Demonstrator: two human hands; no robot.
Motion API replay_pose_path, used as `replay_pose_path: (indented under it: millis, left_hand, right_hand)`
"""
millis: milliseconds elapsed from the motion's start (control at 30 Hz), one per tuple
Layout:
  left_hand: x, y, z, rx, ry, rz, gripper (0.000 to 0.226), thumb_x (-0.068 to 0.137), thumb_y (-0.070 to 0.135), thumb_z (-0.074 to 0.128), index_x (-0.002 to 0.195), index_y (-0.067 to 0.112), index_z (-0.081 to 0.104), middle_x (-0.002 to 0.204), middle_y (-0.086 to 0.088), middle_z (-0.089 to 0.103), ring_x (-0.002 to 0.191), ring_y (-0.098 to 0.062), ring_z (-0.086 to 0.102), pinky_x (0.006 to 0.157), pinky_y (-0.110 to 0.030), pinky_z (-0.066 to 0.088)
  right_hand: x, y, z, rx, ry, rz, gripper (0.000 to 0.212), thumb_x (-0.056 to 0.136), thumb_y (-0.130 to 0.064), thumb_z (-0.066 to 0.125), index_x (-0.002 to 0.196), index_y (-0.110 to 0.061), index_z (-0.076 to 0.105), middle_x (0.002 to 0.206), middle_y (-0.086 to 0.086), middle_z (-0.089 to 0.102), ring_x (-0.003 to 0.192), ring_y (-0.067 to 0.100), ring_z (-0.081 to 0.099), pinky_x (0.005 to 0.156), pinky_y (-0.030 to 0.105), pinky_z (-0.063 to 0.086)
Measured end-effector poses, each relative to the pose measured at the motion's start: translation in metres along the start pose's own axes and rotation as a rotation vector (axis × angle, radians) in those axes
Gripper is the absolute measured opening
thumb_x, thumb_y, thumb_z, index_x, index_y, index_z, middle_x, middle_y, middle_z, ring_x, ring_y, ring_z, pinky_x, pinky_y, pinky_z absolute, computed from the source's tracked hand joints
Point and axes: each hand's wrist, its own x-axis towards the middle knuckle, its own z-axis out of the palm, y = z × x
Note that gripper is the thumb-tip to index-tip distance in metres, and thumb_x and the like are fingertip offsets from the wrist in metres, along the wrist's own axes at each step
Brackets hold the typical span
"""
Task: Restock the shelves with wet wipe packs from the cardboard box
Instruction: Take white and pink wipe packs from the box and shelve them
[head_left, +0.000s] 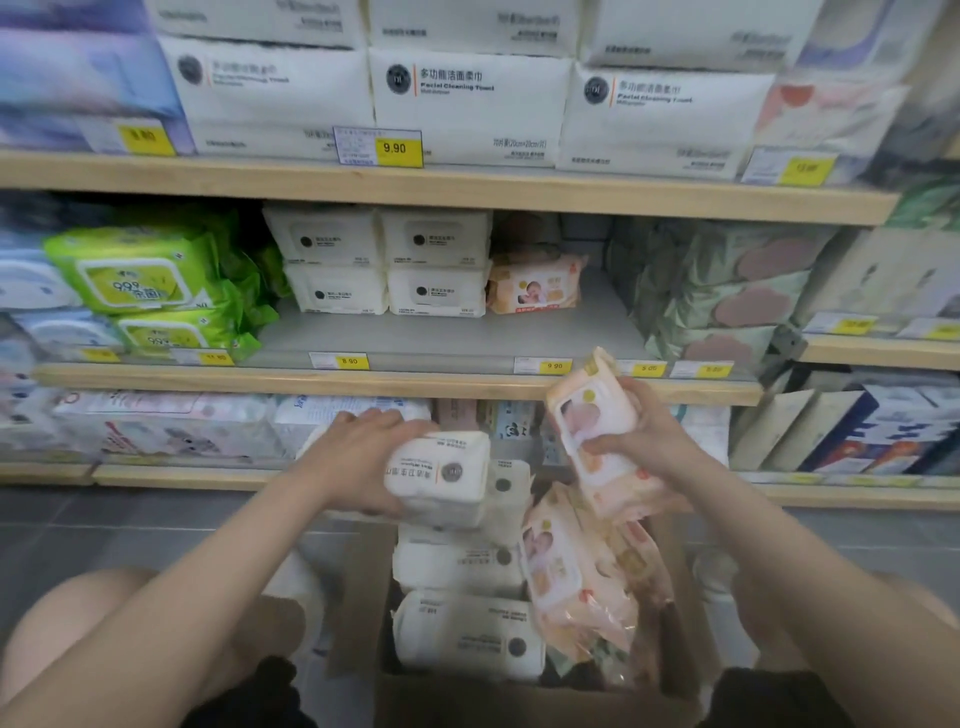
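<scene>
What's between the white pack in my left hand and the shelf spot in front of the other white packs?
Nothing visible: the white pack in the left hand faces bare shelf before the stacked white packs.

Bright, even overhead store light, soft shadows, wide-angle bowing and heavy blur toward the edges.

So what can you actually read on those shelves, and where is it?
"Facial Cleaning Towel": white pack, top shelf.
"9.90": yellow price tag below it.
"99": green pack, middle shelf.
"8.90": tag, middle shelf edge.
"9.90": tag, further right.
Other tags and the packs' small print: too blurred.
</scene>
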Motion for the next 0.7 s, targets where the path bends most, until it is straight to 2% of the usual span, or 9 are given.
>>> replay_pose_path:
  millis: [67, 200, 367, 567, 700]
  left_hand:
    - [0.01, -0.011, -0.016, 0.015, 0.058, -0.027, 0.104, 0.042, 0.074, 0.047, 0.139, 0.046, 0.024, 0.113, 0.011, 0.045, 0.112, -0.016, 0.043, 0.082, -0.032, 0.027]
    - [0.034, -0.03, -0.03, 0.015, 0.142, -0.047, 0.1, 0.049, 0.065, 0.064, 0.139, 0.046, 0.025, 0.118, 0.01, 0.047, 0.115, -0.017, 0.044, 0.087, -0.035, 0.031]
    - [0.065, -0.052, -0.028, -0.032, 0.175, -0.081, 0.099, 0.047, 0.064, 0.062, 0.137, 0.048, 0.025, 0.112, 0.011, 0.048, 0.111, -0.016, 0.046, 0.085, -0.035, 0.033]
    - [0.109, -0.087, -0.022, -0.037, 0.167, -0.082, 0.097, 0.053, 0.058, 0.073, 0.137, 0.046, 0.026, 0.111, 0.009, 0.049, 0.108, -0.017, 0.045, 0.085, -0.036, 0.031]
    - [0.135, -0.106, -0.021, -0.066, 0.126, -0.091, 0.098, 0.053, 0.058, 0.075, 0.137, 0.047, 0.027, 0.109, 0.011, 0.048, 0.108, -0.016, 0.045, 0.082, -0.033, 0.026]
  right_hand:
    - [0.01, -0.012, -0.003, -0.051, 0.009, -0.071, 0.093, 0.057, -0.015, 0.086, 0.132, -0.036, 0.034, 0.123, -0.001, 0.05, 0.109, 0.026, 0.052, 0.077, 0.039, 0.052]
    - [0.032, -0.031, 0.0, -0.19, 0.014, -0.174, 0.096, 0.058, -0.016, 0.085, 0.136, -0.037, 0.032, 0.12, 0.0, 0.05, 0.103, 0.024, 0.051, 0.068, 0.03, 0.045]
    - [0.081, -0.05, 0.004, -0.368, 0.053, -0.295, 0.098, 0.057, -0.022, 0.085, 0.137, -0.035, 0.029, 0.126, 0.005, 0.051, 0.108, 0.028, 0.051, 0.086, 0.039, 0.046]
    - [0.161, -0.085, 0.002, -0.739, 0.08, -0.431, 0.089, 0.066, -0.025, 0.08, 0.139, -0.031, 0.03, 0.128, 0.008, 0.051, 0.114, 0.029, 0.046, 0.084, 0.033, 0.038]
    - [0.228, -0.091, 0.009, -0.932, 0.045, -0.507, 0.081, 0.07, -0.047, 0.072, 0.136, -0.04, 0.027, 0.135, 0.003, 0.049, 0.115, 0.031, 0.051, 0.091, 0.04, 0.047]
